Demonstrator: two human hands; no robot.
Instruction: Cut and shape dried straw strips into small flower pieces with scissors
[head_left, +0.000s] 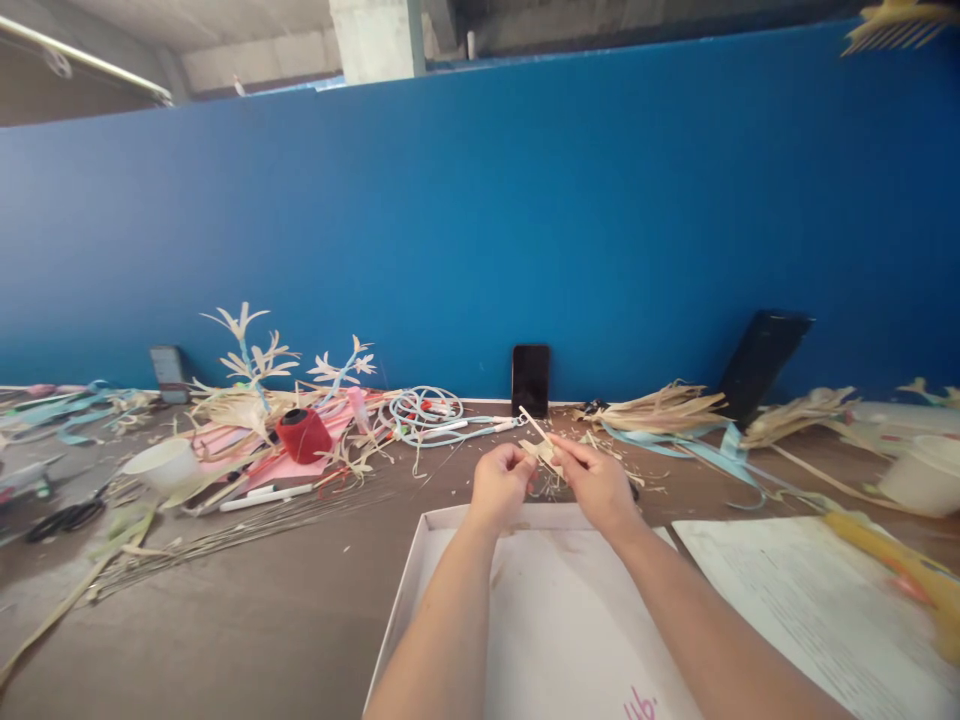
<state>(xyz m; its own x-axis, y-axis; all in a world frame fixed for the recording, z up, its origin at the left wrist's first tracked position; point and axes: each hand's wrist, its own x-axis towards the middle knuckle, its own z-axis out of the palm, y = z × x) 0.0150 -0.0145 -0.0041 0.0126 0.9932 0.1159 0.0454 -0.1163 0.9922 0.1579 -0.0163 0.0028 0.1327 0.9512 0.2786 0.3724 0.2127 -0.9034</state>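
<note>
Both my hands meet above the far rim of a shallow white box lid (420, 580). My left hand (501, 487) is closed, its fingers pinched on a small pale straw piece (541, 443). My right hand (596, 482) pinches the same straw piece from the right; a thin strip of it sticks up and to the left. Loose straw scraps (600, 445) lie on the brown table just beyond my fingers.
A red thread spool (303, 435), straw flowers (255, 360), a white cup (161, 465), scissors (64, 518) and coiled blue wire (427, 412) lie at the left. A dark phone (530, 379) leans on the blue wall. Printed paper (810, 600) and straw bundles (660, 405) are at the right.
</note>
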